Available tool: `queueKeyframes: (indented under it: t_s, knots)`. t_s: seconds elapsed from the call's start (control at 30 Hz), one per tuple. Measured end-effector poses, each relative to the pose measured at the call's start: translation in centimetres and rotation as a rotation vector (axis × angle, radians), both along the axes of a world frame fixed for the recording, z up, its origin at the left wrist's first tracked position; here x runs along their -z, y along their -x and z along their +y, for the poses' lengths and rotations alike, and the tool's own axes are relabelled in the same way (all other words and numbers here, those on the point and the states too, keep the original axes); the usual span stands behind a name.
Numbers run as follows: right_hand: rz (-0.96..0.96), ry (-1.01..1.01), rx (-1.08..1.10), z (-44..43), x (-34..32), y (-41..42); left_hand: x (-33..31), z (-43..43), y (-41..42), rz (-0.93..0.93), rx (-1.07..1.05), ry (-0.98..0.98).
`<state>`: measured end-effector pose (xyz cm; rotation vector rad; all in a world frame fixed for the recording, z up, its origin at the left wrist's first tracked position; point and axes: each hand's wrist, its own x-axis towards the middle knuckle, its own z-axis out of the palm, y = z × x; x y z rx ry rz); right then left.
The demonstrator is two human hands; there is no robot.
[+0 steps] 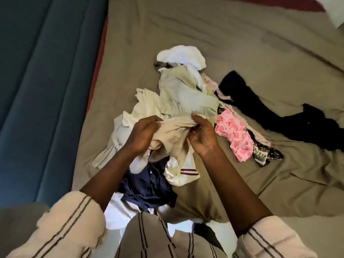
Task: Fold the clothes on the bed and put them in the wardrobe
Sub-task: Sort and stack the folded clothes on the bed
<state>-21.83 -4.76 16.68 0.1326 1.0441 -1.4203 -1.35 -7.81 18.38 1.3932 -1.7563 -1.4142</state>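
A heap of unfolded clothes lies on the bed. Above it I hold up a beige garment [174,135]: my left hand [142,134] grips its left end and my right hand [202,135] pinches its right end, so the cloth stretches between them and hangs down. Under it lie a pale yellow-green garment [188,95], a cream piece [147,107], a white piece [183,55], a navy garment [149,185] and a white piece with a dark stripe [183,172]. To the right are a pink patterned cloth [232,134] and a black garment [275,110].
The bed is covered by a wrinkled olive-brown sheet [204,28] with a red edge along its left side. A blue padded surface [42,81] runs along the left of the bed. More white cloth [119,211] lies at the near edge by my body.
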Motion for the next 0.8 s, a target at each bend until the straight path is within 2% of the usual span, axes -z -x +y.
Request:
queueKeyframes:
  t_s: [0.03, 0.1, 0.13, 0.17, 0.23, 0.3, 0.37, 0.5, 0.57, 0.63, 0.7, 0.77, 0.8]
  knots:
    - [-0.043, 0.059, 0.028, 0.1, -1.1, 0.8, -1.7, -0.1, 0.6, -0.131, 0.124, 0.114]
    - [-0.057, 0.119, 0.056, 0.3, -3.3, 2.7, -5.0, -0.1, 2.2, -0.545, 0.329, 0.408]
    - [-0.045, 0.156, 0.053, 0.8, -4.8, 3.9, -6.5, 0.1, 3.3, -0.67, 0.366, 0.551]
    - [-0.022, 0.187, 0.058, 1.2, -5.9, 5.0, -7.7, 0.0, 4.3, -0.686, 0.365, 0.639]
    - [0.013, 0.251, 0.096, 1.9, -8.5, 7.3, -10.1, -0.5, 6.0, -0.535, 0.327, 0.655]
    - [0.054, 0.34, 0.129, 3.3, -11.1, 10.4, -12.4, -0.5, 8.5, -0.292, 0.297, 0.553]
    - [0.199, 0.441, 0.084, 4.7, -13.3, 12.8, -14.2, -0.4, 11.5, -0.073, 0.255, 0.452]
    - [0.653, 0.467, -0.303, 7.6, -14.5, 14.9, -16.5, 1.2, 17.7, 0.22, 0.176, 0.195]
    - [0.748, 0.431, -0.402, 9.0, -14.2, 15.9, -17.5, 2.3, 20.3, 0.216, 0.219, 0.111]
    - [0.685, 0.406, -0.321, 9.8, -15.3, 17.6, -18.4, 2.8, 21.7, 0.092, 0.31, 0.132]
    - [0.572, 0.439, -0.195, 10.1, -16.7, 20.1, -19.1, 3.1, 22.2, -0.171, 0.434, 0.309]
    - [0.603, 0.414, -0.13, 10.4, -18.3, 22.4, -19.2, 3.2, 22.2, -0.452, 0.52, 0.488]
    - [0.656, 0.382, -0.117, 10.5, -18.7, 23.5, -18.8, 3.1, 22.2, -0.534, 0.538, 0.576]
